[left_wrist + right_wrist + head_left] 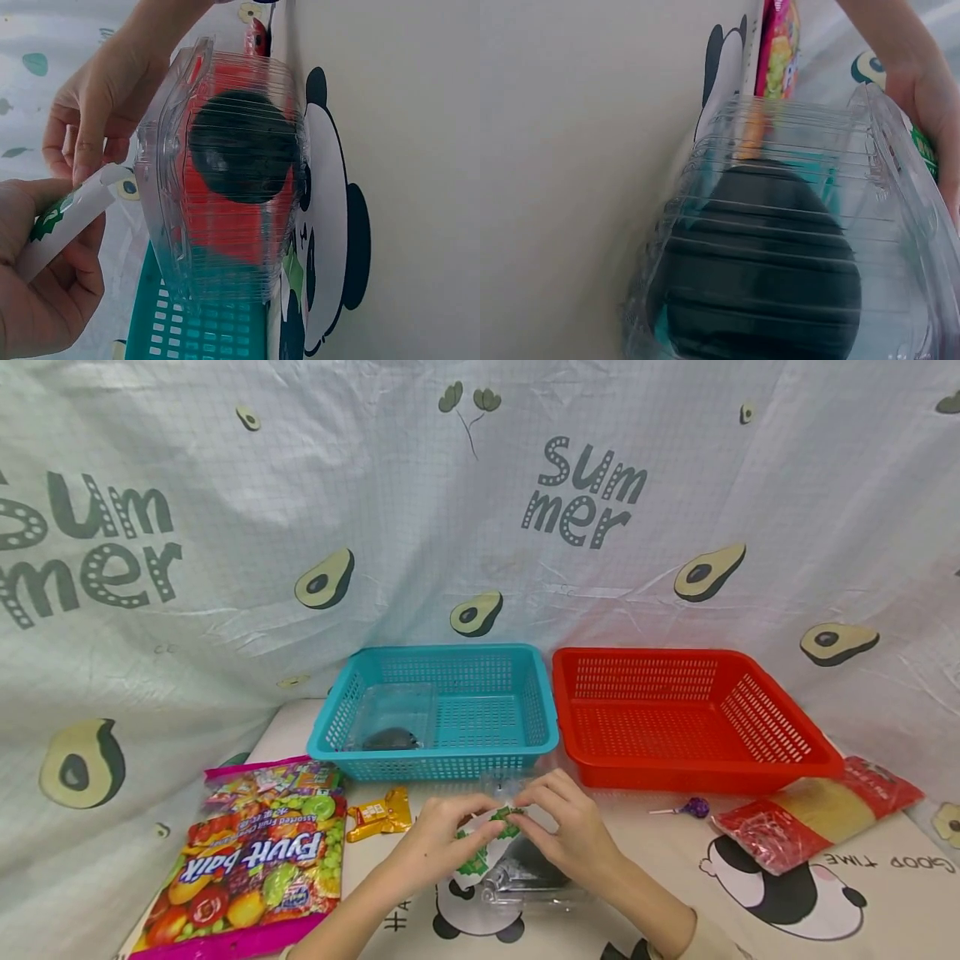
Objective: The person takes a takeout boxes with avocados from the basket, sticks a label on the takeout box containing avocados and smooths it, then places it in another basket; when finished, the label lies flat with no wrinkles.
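My left hand (438, 842) grips a white paper strip with green print (71, 225), curled in its fingers. From the other side my right hand (567, 827) pinches the strip's far end with thumb and forefinger. Right below the hands stands a clear ribbed plastic clamshell box (497, 893). Inside it lies a smooth, dark, egg-shaped thing (241, 146), seen through the wall in both wrist views. The box's rim (911, 187) is close by the hands. In the head view the hands and strip cover part of the box.
Behind the hands stand a teal basket (442, 764), holding another clear box (397, 697) with a dark thing, and a red basket (697, 779). A fruit candy bag (255, 860) and an orange packet (380, 814) lie left; a lollipop (696, 807) and a red-and-yellow packet (817, 814) lie right.
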A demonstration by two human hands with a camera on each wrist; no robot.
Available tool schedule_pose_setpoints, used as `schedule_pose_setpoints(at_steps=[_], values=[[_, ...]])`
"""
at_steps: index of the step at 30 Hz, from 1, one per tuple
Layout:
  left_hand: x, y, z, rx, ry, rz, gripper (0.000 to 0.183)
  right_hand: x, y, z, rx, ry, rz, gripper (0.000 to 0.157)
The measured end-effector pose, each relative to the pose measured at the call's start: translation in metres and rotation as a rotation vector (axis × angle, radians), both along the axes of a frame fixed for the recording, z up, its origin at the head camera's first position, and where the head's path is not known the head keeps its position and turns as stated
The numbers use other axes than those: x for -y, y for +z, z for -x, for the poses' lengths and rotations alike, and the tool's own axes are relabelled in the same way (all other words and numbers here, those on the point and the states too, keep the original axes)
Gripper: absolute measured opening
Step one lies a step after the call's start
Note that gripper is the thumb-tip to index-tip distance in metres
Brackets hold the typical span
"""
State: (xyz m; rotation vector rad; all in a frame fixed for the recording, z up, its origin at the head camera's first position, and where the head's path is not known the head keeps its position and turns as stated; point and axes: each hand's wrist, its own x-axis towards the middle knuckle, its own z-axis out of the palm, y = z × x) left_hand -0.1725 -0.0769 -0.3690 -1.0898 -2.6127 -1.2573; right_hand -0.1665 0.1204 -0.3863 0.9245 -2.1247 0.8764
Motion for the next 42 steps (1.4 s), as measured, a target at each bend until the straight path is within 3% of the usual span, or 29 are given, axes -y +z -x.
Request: schedule_pose_setpoints(at_steps=[4, 11, 17, 21, 27, 35, 42], values=[[0.0, 0.0, -0.001, -0.013, 0.013, 0.006, 0.03, 0.0, 0.0, 0.0, 0.027, 0.007, 0.025, 0.016], [0.001, 0.005, -0.004, -0.122, 0.057, 0.058, 0.032, -0.004, 0.007, -0.001, 0.097, -0.052, 0.052, 0.026], [0.003, 0.006, -0.003, -0.104, -0.02, 0.031, 0.038, -0.005, 0.011, -0.002, 0.063, -0.045, 0.052, 0.028], [0.007, 0.007, -0.001, -0.126, -0.077, 0.018, 0.032, -0.005, 0.013, -0.003, 0.097, -0.023, 0.03, 0.027], [0.008, 0.011, -0.004, -0.14, -0.081, -0.012, 0.025, -0.002, 0.014, -0.008, 0.134, -0.009, 0.012, 0.025], [0.006, 0.01, -0.006, 0.011, -0.042, -0.073, 0.028, 0.002, 0.014, -0.011, 0.087, 0.04, 0.061, 0.007], [0.008, 0.009, 0.0, 0.134, 0.04, -0.129, 0.019, -0.002, 0.016, -0.007, 0.088, -0.029, 0.076, 0.02]])
